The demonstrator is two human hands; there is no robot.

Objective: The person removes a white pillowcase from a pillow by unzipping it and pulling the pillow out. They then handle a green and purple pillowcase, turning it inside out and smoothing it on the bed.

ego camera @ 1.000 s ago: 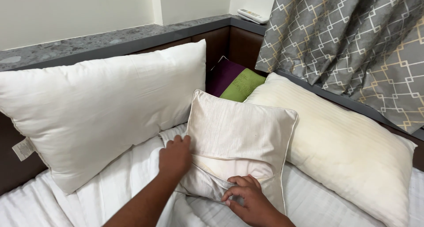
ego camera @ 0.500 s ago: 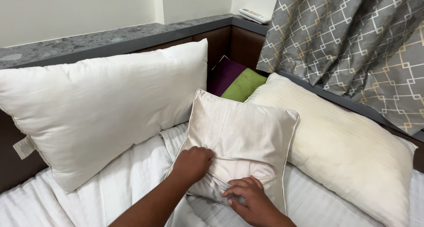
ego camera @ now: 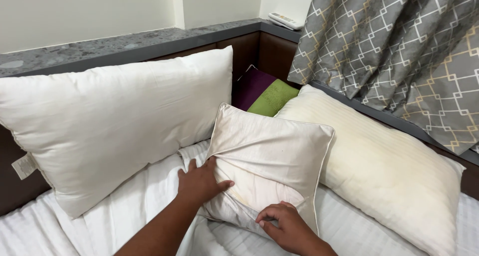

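- Cushion (ego camera: pixel 272 159), small, square, cream, piped edge, centre of frame, propped upright on white sheet (ego camera: pixel 124 211); open flap along its lower part shows the paler insert (ego camera: pixel 262 191) inside.
- Left hand (ego camera: pixel 199 183) lower centre, on cushion's lower left edge: fingers curled loosely against the cover, thumb stretched right across the fabric. Pressing it; a real grip cannot be told.
- Right hand (ego camera: pixel 284 226) bottom centre, at cushion's lower edge by the flap: fingers bent tight, tips pinching the cover edge.
- Big white pillow (ego camera: pixel 115 126) left of frame, leaning on dark headboard (ego camera: pixel 249 49), tag at its lower left; touches cushion's left side.
- Cream pillow (ego camera: pixel 384 169) right of frame, lying tilted, partly behind cushion's right edge.
- Purple cushion (ego camera: pixel 252 86) and green cushion (ego camera: pixel 272 97) upper centre, wedged in the corner behind.
- Grey patterned curtain (ego camera: pixel 399 51) upper right.
- Grey stone ledge (ego camera: pixel 115 42) across the top; white remote (ego camera: pixel 284 20) on it, near the curtain.
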